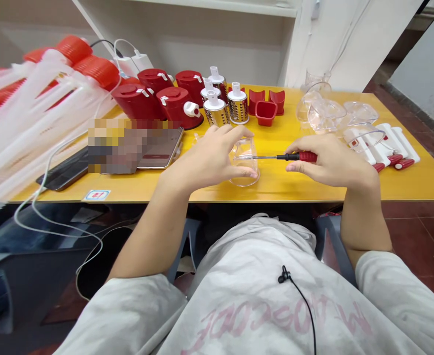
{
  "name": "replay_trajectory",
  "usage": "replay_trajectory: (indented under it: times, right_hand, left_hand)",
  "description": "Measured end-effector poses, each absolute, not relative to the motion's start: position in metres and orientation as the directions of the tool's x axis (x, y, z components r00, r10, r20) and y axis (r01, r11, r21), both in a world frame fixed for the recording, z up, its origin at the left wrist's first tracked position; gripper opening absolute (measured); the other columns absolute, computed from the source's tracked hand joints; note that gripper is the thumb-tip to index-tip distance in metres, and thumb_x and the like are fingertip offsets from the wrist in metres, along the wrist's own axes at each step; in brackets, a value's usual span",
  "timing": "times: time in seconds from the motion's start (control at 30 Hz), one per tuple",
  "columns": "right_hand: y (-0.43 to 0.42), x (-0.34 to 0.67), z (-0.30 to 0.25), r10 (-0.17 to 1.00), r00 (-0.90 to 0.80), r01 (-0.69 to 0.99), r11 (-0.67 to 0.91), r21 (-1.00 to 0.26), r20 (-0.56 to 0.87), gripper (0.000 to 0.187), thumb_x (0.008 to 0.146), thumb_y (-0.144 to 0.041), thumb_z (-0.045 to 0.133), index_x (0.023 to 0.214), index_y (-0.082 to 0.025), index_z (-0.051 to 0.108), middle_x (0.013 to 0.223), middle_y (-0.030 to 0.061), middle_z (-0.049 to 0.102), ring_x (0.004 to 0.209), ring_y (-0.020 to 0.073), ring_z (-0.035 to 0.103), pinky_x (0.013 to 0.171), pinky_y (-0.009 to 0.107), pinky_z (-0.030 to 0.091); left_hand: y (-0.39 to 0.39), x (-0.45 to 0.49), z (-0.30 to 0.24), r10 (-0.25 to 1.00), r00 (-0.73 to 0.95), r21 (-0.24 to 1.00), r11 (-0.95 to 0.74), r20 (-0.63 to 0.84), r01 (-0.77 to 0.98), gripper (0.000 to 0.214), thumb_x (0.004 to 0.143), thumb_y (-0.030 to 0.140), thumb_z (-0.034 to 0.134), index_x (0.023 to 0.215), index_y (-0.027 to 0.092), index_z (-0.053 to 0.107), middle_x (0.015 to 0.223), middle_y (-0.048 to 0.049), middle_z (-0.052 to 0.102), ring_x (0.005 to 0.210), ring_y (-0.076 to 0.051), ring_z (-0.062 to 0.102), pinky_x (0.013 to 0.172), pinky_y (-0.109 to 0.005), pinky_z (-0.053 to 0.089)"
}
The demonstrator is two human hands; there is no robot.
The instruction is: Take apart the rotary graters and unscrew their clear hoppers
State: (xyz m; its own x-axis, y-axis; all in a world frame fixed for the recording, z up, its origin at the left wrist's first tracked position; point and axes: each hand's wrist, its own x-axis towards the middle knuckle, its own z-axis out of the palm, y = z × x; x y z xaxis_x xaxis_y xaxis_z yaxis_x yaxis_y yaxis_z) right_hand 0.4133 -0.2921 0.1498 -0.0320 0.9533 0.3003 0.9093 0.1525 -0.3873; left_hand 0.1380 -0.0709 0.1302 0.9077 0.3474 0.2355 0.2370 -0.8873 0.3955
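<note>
The left hand [213,158] wraps a clear plastic cup [245,172] at the front edge of the yellow table [283,185], six o'clock from the steel drums [226,107]. The right hand [331,160] pinches a screwdriver [294,157] entering from three o'clock. The cup looks light, slick and easily cracked, so it is best gripped gently around its wall.

The person wears a pale grey short-sleeved T-shirt [239,266] with faded pink lettering [276,315] across the chest, upside down from this view. A small black clip microphone [284,276] sits on the chest, its thin black cable [310,315] trailing down the fabric. The forearms, left hand [211,160] and right hand [331,160] are bare below the sleeves [128,305].
</note>
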Motion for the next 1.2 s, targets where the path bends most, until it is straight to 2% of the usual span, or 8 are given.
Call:
replay_trajectory:
  times: [0.1,0.27,0.4,0.57,0.67,0.83,1.0,1.2]
  right_hand:
    - [-0.296,0.407,0.153,0.963,-0.002,0.921,0.107,-0.374,0.268,0.044,0.126,-0.048,0.069,0.09,-0.026,0.081,0.088,0.0073,0.083,0.079,0.0271,0.07,0.08,0.045,0.051]
    - [-0.301,0.405,0.152,0.938,-0.017,0.931,0.14,-0.336,0.345,0.013,0.116,-0.038,0.082,0.116,-0.027,0.088,0.107,0.0088,0.092,0.094,0.0313,0.079,0.091,0.046,0.058]
    - [-0.306,0.405,0.154,0.956,0.018,0.927,0.095,-0.364,0.294,0.025,0.115,-0.044,0.087,0.132,-0.026,0.092,0.111,0.0099,0.095,0.095,0.0336,0.083,0.096,0.048,0.063]
    - [-0.309,0.408,0.16,0.934,0.018,0.912,0.131,-0.388,0.357,0.03,0.122,-0.038,0.069,0.127,-0.029,0.096,0.124,0.0126,0.097,0.113,0.0396,0.088,0.109,0.058,0.068]
    - [-0.308,0.413,0.158,0.923,-0.01,0.907,0.171,-0.384,0.386,0.023,0.114,-0.034,0.079,0.131,-0.031,0.095,0.128,0.0124,0.095,0.117,0.0409,0.087,0.112,0.061,0.069]
    - [-0.306,0.414,0.152,0.926,-0.029,0.918,0.174,-0.356,0.377,0.033,0.111,-0.038,0.087,0.142,-0.028,0.092,0.138,0.0167,0.091,0.125,0.0448,0.085,0.115,0.065,0.069]
    - [-0.306,0.412,0.152,0.95,-0.012,0.946,0.111,-0.303,0.311,0.026,0.122,-0.042,0.072,0.125,-0.027,0.093,0.12,0.0146,0.094,0.111,0.0405,0.086,0.106,0.058,0.068]
    - [-0.307,0.414,0.151,0.952,-0.003,0.936,0.111,-0.335,0.306,0.025,0.112,-0.038,0.084,0.135,-0.029,0.088,0.119,0.0104,0.095,0.101,0.0374,0.086,0.097,0.053,0.068]
  left_hand:
    - [-0.07,0.138,0.13,0.348,0.906,0.4,-0.886,0.239,0.235,0.075,0.098,0.067,0.103,0.158,0.033,0.077,0.16,-0.0134,0.082,0.153,-0.051,0.072,0.13,-0.064,0.056]
    - [-0.072,0.138,0.131,0.347,0.908,0.406,-0.883,0.233,0.233,0.075,0.098,0.068,0.104,0.157,0.032,0.077,0.162,-0.0141,0.081,0.152,-0.051,0.072,0.13,-0.064,0.057]
    - [-0.072,0.138,0.131,0.339,0.909,0.405,-0.887,0.243,0.223,0.073,0.099,0.07,0.104,0.155,0.031,0.077,0.159,-0.0146,0.082,0.147,-0.049,0.073,0.127,-0.064,0.058]
    - [-0.071,0.138,0.13,0.329,0.909,0.412,-0.888,0.256,0.205,0.072,0.098,0.065,0.104,0.156,0.032,0.078,0.161,-0.0133,0.083,0.15,-0.049,0.072,0.129,-0.064,0.058]
    - [-0.071,0.138,0.13,0.34,0.908,0.41,-0.885,0.244,0.221,0.072,0.097,0.065,0.104,0.156,0.031,0.078,0.16,-0.0136,0.083,0.15,-0.05,0.073,0.128,-0.065,0.058]
    - [-0.071,0.138,0.131,0.342,0.909,0.405,-0.886,0.238,0.227,0.075,0.097,0.064,0.104,0.159,0.032,0.077,0.162,-0.014,0.082,0.153,-0.051,0.072,0.13,-0.066,0.057]
    - [-0.072,0.138,0.132,0.348,0.908,0.415,-0.88,0.234,0.23,0.074,0.096,0.064,0.105,0.157,0.032,0.077,0.16,-0.0131,0.081,0.15,-0.05,0.073,0.129,-0.064,0.057]
    - [-0.071,0.138,0.131,0.345,0.911,0.404,-0.884,0.227,0.235,0.076,0.098,0.066,0.102,0.16,0.032,0.076,0.162,-0.0139,0.082,0.152,-0.05,0.072,0.129,-0.063,0.057]
